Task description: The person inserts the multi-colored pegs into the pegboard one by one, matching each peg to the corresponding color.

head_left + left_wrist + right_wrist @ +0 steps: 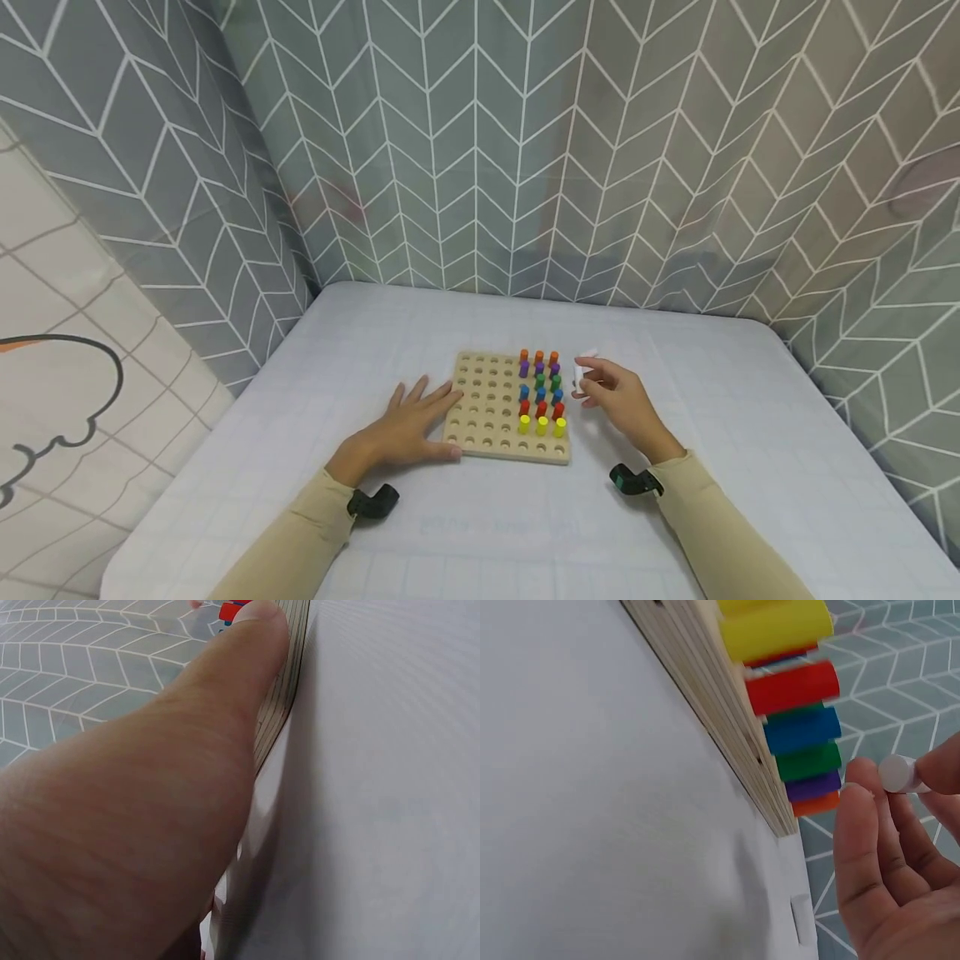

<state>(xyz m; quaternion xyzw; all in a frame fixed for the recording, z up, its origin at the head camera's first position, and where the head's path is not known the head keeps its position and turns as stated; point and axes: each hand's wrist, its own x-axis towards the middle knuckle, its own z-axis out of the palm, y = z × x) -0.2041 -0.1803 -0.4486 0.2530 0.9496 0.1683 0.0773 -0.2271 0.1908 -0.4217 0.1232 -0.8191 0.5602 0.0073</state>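
A square wooden pegboard (510, 456) lies on the table, with pegs standing in its right-hand columns. From back to front their rows run orange, purple, green, blue, red (795, 686) and yellow (542, 426); two green pegs (556, 383) show. My left hand (408, 427) rests at the board's left side, fingers spread, with fingertips over its edge and the thumb at the front corner. Just right of the board, my right hand (618, 402) pinches a white peg (898, 774) between thumb and fingers, above the table.
Another white peg (803, 919) lies on the white-covered table (480, 533) behind my right hand. Rows of holes without pegs fill the board's left part. A grey curtain (495, 167) with white zigzag lines hangs behind the table. Each wrist wears a black strap (634, 481).
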